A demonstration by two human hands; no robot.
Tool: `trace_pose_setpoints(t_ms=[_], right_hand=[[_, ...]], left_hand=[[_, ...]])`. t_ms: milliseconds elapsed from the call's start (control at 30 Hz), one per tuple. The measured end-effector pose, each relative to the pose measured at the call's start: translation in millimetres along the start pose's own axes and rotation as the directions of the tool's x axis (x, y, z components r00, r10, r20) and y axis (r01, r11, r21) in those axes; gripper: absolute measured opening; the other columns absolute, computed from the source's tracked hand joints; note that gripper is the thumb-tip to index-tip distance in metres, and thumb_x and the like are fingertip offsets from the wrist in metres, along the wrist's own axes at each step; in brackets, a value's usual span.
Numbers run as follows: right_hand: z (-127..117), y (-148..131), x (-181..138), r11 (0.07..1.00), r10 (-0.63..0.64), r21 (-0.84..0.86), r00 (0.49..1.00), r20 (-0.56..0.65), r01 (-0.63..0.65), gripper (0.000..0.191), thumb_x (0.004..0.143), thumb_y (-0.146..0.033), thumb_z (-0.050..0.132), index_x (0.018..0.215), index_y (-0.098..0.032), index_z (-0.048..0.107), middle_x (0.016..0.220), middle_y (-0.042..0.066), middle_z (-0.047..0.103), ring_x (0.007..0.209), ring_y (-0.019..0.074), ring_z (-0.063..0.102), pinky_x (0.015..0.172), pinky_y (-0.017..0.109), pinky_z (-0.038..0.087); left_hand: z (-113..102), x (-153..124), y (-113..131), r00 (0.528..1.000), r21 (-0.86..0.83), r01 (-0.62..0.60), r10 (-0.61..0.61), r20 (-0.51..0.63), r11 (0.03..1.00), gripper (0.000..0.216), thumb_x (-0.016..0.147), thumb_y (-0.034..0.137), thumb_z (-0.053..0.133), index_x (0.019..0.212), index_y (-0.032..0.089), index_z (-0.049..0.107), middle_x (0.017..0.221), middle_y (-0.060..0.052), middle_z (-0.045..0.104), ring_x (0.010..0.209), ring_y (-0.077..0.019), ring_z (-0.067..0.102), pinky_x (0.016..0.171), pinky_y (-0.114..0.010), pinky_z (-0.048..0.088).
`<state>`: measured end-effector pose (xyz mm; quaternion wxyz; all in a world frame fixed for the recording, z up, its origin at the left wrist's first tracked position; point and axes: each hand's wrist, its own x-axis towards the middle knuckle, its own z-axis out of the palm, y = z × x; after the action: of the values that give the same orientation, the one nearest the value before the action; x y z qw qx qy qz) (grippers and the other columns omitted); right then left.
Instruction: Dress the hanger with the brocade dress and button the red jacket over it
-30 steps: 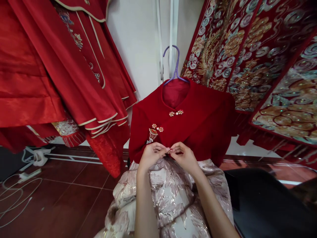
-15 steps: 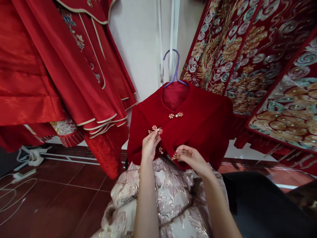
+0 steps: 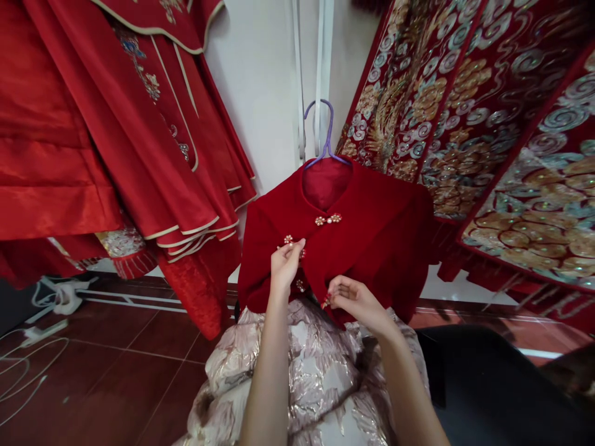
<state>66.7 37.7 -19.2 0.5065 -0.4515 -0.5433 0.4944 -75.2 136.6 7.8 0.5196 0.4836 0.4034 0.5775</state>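
A red velvet jacket (image 3: pixel 372 223) hangs on a purple hanger (image 3: pixel 328 136), its lower front lying over my lap. Gold flower-and-pearl fasteners run down the front; the top one (image 3: pixel 328 220) is joined at the collar. My left hand (image 3: pixel 285 267) is closed in a pinch on the jacket's front edge beside the second flower fastener (image 3: pixel 289 239), partly covering it. Lower and to the right, my right hand (image 3: pixel 356 302) pinches the other front panel at a small gold fastener (image 3: pixel 326 302). Between my hands shows another fastener (image 3: pixel 300 285) on the left panel.
Red garments (image 3: pixel 153 155) hang at the left, and embroidered, sequinned ones (image 3: pixel 460 124) at the right. A pale shiny quilted garment (image 3: pixel 320 384) covers my lap. White cables (image 3: pixel 41 365) lie on the tiled floor, and a black seat (image 3: pixel 493 384) stands at the right.
My left hand has shifted slightly, its fingertips now farther over the front edge. The right hand has drawn its panel edge a little lower. The view has tilted slightly.
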Motion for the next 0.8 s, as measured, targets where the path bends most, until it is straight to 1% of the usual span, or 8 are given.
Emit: trace_pose_setpoints(t_ms=[67, 167, 267, 333, 400, 533, 667, 800], right_hand=[[-8.9, -1.6, -3.0, 0.999, -0.006, -0.033, 0.999, 0.037, 0.007, 0.010, 0.066, -0.017, 0.060, 0.074, -0.017, 0.053, 0.071, -0.003, 0.054, 0.068, 0.0097, 0.052, 0.068, 0.024, 0.041], [-22.3, -3.0, -7.6, 0.998, -0.013, -0.067, 0.996, 0.083, 0.018, 0.010, 0.068, -0.015, 0.059, 0.075, -0.017, 0.052, 0.072, -0.003, 0.052, 0.068, 0.0091, 0.050, 0.068, 0.024, 0.039], [-33.3, -3.4, -11.4, 0.996, -0.016, -0.083, 0.997, 0.078, 0.022, 0.010, 0.070, -0.016, 0.059, 0.076, -0.017, 0.052, 0.073, -0.003, 0.051, 0.069, 0.0093, 0.049, 0.068, 0.024, 0.038], [-39.6, -4.3, -14.2, 0.996, -0.021, -0.086, 0.997, 0.079, 0.028, 0.009, 0.071, -0.015, 0.058, 0.077, -0.017, 0.051, 0.073, -0.003, 0.050, 0.069, 0.0095, 0.048, 0.069, 0.024, 0.037], [-45.5, -6.4, -17.9, 0.995, -0.027, -0.091, 0.995, 0.093, 0.035, 0.009, 0.072, -0.015, 0.058, 0.077, -0.018, 0.051, 0.073, -0.003, 0.050, 0.069, 0.0098, 0.048, 0.069, 0.024, 0.037], [-56.9, -12.5, -26.5, 0.994, -0.026, -0.105, 0.993, 0.112, 0.038, 0.010, 0.072, -0.017, 0.059, 0.076, -0.018, 0.050, 0.073, -0.003, 0.050, 0.069, 0.0106, 0.049, 0.067, 0.025, 0.038], [-65.1, -14.4, -31.0, 0.992, -0.034, -0.117, 0.996, 0.081, 0.044, 0.014, 0.074, -0.023, 0.063, 0.078, -0.018, 0.051, 0.073, -0.002, 0.051, 0.069, 0.0104, 0.049, 0.067, 0.025, 0.039], [-66.5, -12.3, -30.7, 0.991, -0.049, -0.118, 0.993, 0.103, 0.061, 0.016, 0.077, -0.027, 0.064, 0.079, -0.018, 0.052, 0.074, -0.002, 0.052, 0.069, 0.0103, 0.050, 0.068, 0.025, 0.041]], left_hand=[[9.3, 0.9, 14.6, 0.978, 0.154, -0.207, 0.204, 0.032, 0.966, 0.026, 0.074, 0.040, 0.067, 0.077, 0.014, 0.067, 0.071, -0.004, 0.068, 0.066, -0.0137, 0.062, 0.063, -0.025, 0.049], [23.6, 2.6, 39.6, 0.844, 0.418, -0.531, 0.501, 0.190, 0.737, 0.018, 0.080, 0.033, 0.062, 0.091, 0.020, 0.067, 0.090, -0.005, 0.067, 0.081, -0.0152, 0.061, 0.069, -0.026, 0.049], [32.8, 5.5, 59.8, 0.740, 0.652, -0.636, 0.567, 0.362, 0.413, 0.019, 0.082, 0.032, 0.060, 0.098, 0.025, 0.066, 0.099, -0.006, 0.061, 0.094, -0.0201, 0.054, 0.070, -0.029, 0.047], [35.4, 8.5, 68.4, 0.707, 0.731, -0.639, 0.557, 0.436, 0.240, 0.015, 0.082, 0.034, 0.061, 0.093, 0.025, 0.067, 0.096, -0.007, 0.059, 0.096, -0.0228, 0.050, 0.074, -0.033, 0.045], [36.4, 12.1, 73.9, 0.678, 0.752, -0.648, 0.543, 0.496, 0.122, 0.014, 0.081, 0.035, 0.062, 0.087, 0.024, 0.068, 0.094, -0.007, 0.057, 0.096, -0.0237, 0.048, 0.079, -0.036, 0.042], [37.4, 20.5, 81.4, 0.593, 0.686, -0.728, 0.502, 0.630, 0.000, 0.012, 0.080, 0.034, 0.062, 0.084, 0.023, 0.066, 0.099, -0.005, 0.057, 0.100, -0.0233, 0.047, 0.092, -0.042, 0.033], [39.1, 30.9, 85.9, 0.498, 0.569, -0.822, 0.460, 0.735, -0.020, 0.010, 0.083, 0.031, 0.058, 0.082, 0.020, 0.059, 0.091, -0.002, 0.062, 0.094, -0.0188, 0.051, 0.101, -0.042, 0.023], [39.5, 41.0, 89.6, 0.447, 0.516, -0.854, 0.423, 0.788, -0.058, 0.010, 0.085, 0.029, 0.054, 0.082, 0.020, 0.057, 0.083, 0.000, 0.064, 0.090, -0.0177, 0.053, 0.103, -0.040, 0.021]])
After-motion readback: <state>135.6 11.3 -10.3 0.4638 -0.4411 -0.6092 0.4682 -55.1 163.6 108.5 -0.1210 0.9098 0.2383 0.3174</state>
